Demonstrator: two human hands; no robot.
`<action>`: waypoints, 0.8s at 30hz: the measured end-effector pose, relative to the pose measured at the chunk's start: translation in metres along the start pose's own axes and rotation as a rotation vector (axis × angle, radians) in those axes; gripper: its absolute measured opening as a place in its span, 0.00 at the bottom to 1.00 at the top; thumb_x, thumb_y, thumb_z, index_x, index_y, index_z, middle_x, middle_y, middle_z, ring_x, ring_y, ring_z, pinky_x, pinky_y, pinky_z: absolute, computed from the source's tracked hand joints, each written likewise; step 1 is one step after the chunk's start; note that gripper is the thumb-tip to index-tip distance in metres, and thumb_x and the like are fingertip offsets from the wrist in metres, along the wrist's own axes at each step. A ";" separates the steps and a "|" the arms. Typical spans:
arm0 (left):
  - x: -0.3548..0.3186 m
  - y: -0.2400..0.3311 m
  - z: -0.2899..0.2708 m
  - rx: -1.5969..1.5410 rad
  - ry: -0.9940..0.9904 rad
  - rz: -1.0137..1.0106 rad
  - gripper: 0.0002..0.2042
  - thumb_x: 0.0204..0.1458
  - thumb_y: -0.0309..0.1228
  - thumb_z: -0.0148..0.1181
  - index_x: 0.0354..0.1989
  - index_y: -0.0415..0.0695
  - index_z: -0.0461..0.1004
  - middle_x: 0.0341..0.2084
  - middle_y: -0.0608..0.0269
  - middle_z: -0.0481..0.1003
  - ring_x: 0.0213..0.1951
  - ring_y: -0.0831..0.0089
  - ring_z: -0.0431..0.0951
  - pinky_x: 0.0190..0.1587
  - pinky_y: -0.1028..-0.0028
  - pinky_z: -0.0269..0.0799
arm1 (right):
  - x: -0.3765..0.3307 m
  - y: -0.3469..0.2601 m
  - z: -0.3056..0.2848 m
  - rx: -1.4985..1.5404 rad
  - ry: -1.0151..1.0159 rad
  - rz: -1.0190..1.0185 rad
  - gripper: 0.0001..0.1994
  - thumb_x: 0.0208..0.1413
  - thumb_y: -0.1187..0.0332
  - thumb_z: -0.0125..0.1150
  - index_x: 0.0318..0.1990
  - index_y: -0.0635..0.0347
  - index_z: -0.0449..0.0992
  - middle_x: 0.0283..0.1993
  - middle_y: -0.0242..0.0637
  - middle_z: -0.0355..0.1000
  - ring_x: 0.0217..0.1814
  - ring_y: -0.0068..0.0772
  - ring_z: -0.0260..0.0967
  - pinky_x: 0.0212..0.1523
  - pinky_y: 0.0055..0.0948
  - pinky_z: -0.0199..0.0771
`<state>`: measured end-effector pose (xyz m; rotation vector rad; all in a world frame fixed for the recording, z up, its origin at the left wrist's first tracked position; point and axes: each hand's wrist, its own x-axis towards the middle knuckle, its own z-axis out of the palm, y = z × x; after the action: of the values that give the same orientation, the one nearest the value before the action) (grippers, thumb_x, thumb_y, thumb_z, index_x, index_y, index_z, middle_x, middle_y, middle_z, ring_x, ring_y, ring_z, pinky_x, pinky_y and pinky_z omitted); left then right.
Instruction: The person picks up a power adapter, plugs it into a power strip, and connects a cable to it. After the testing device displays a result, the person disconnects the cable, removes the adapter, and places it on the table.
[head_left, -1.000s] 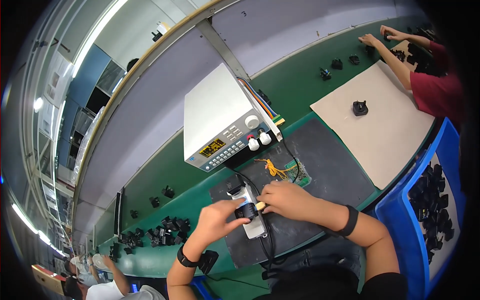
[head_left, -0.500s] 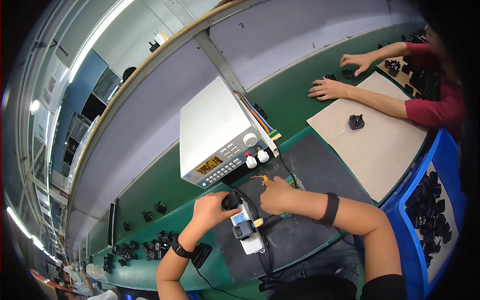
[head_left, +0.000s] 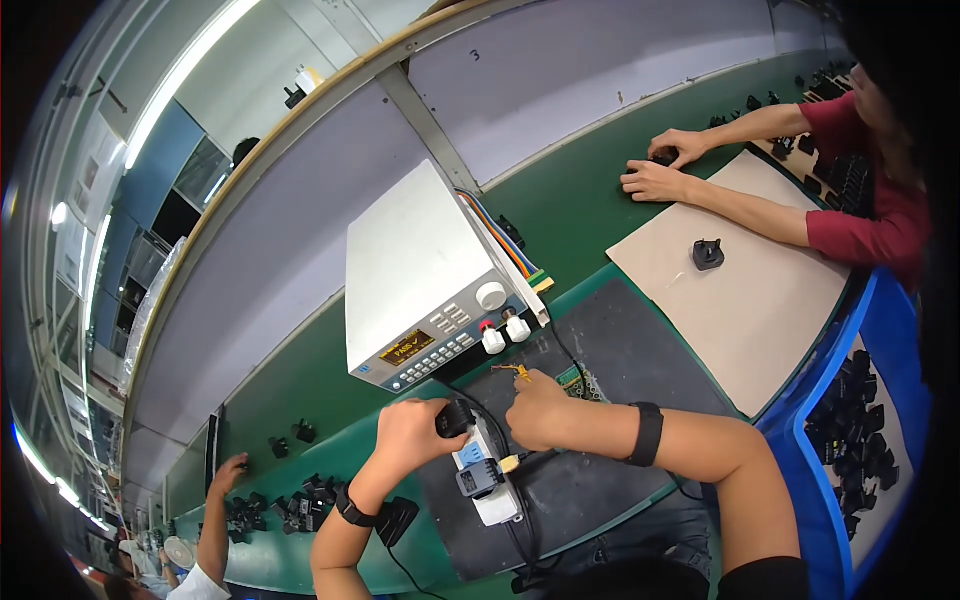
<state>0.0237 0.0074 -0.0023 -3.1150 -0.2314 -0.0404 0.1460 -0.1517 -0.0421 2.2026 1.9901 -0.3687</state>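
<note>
Left hand (head_left: 408, 437) — fingers wrapped around a black adapter (head_left: 456, 417) at the far end of the white power strip (head_left: 496, 508), shifted from a second adapter (head_left: 478, 479). Right hand (head_left: 541, 412) — now off the yellow connector (head_left: 511, 464), beside orange wires (head_left: 521, 372), grip impossible to tell. Handling apparently passes to the end adapter.

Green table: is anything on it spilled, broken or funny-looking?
Nothing looks spilled or broken, but one black plug sits alone on the beige sheet, prongs up, while many black pieces lie heaped in the blue bin.
</note>
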 end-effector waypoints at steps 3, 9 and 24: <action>-0.001 -0.003 0.001 -0.029 0.003 0.001 0.21 0.30 0.48 0.67 0.29 0.46 0.80 0.17 0.58 0.75 0.24 0.61 0.77 0.26 0.66 0.72 | 0.003 -0.003 -0.002 -0.006 -0.002 0.001 0.12 0.50 0.63 0.52 0.34 0.55 0.82 0.39 0.36 0.77 0.55 0.40 0.63 0.50 0.39 0.56; -0.014 0.011 -0.033 -0.045 0.265 -0.012 0.21 0.29 0.44 0.69 0.33 0.45 0.78 0.21 0.57 0.76 0.25 0.61 0.77 0.27 0.68 0.72 | 0.001 -0.001 -0.006 0.023 -0.078 0.057 0.14 0.43 0.64 0.61 0.40 0.50 0.81 0.46 0.31 0.76 0.61 0.37 0.60 0.60 0.37 0.50; 0.001 -0.250 0.071 0.012 0.144 -0.734 0.22 0.35 0.45 0.69 0.38 0.43 0.79 0.31 0.50 0.78 0.37 0.54 0.79 0.41 0.61 0.74 | 0.113 0.268 -0.023 0.343 0.407 0.567 0.35 0.33 0.68 0.71 0.56 0.52 0.67 0.60 0.40 0.63 0.61 0.49 0.61 0.56 0.47 0.65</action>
<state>-0.0103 0.2562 -0.0697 -2.8031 -1.3255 -0.2640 0.4237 -0.0665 -0.0654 3.1354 1.4118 -0.2025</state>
